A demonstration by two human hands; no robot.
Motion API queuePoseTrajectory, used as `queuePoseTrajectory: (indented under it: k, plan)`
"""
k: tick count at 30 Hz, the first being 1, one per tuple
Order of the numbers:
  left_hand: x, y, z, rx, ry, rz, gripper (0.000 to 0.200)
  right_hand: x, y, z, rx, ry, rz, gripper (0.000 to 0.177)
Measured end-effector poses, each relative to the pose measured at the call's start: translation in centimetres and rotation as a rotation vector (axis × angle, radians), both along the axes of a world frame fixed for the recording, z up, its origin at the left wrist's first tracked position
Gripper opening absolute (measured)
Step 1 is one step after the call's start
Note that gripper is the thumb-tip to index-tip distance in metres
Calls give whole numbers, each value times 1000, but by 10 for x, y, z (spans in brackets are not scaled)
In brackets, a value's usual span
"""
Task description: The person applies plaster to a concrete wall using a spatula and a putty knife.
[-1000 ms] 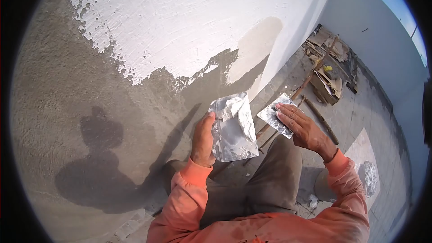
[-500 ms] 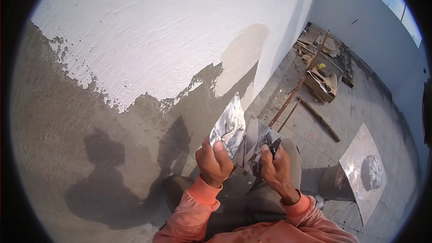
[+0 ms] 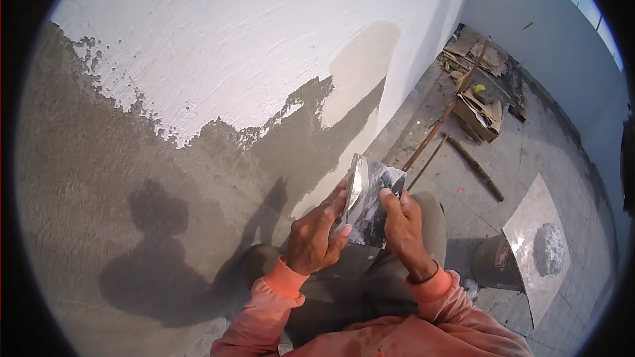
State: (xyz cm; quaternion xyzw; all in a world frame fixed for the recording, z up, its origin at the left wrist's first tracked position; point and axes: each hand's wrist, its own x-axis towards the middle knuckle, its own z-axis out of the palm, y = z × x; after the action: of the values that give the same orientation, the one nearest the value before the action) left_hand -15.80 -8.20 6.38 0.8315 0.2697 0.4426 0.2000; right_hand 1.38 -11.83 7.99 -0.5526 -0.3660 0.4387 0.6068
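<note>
My left hand [image 3: 316, 237] is closed around the edge of a thin metal plate, which is turned nearly edge-on and mostly hidden. In my right hand [image 3: 405, 230] is a wide putty knife [image 3: 372, 215], its blade smeared with white and grey. Blade and plate are together in front of my knees. White putty [image 3: 359, 184] shows between them near the upper left edge. Facing me is a wall [image 3: 198, 46], coated white above with a ragged lower border and bare grey below.
On my right, a bucket [image 3: 493, 261] stands under a tilted board [image 3: 526, 225] bearing a lump of putty [image 3: 550, 250]. Farther off lie a wooden pole [image 3: 475, 168], a long thin rod [image 3: 436, 129] and a torn cardboard box [image 3: 479, 116] on the tiled floor.
The plate in my left hand has turned from showing its putty-covered face to nearly edge-on. It has come against the putty knife, and my left fingers have straightened along it.
</note>
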Motion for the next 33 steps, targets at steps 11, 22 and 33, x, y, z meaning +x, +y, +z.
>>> queuePoseTrajectory:
  k: [11, 22, 33]
  plan:
    - [-22, -7, 14, -180, 295, -156, 75, 10, 3, -32, -32, 423, 136, 27]
    - [-9, 1, -18, 149, 261, 121, 60, 21, 7, -38, -148, 713, 140, 30]
    - [7, 30, -52, 198, 248, 199, 55, 49, 43, -52, -205, 940, 86, 25]
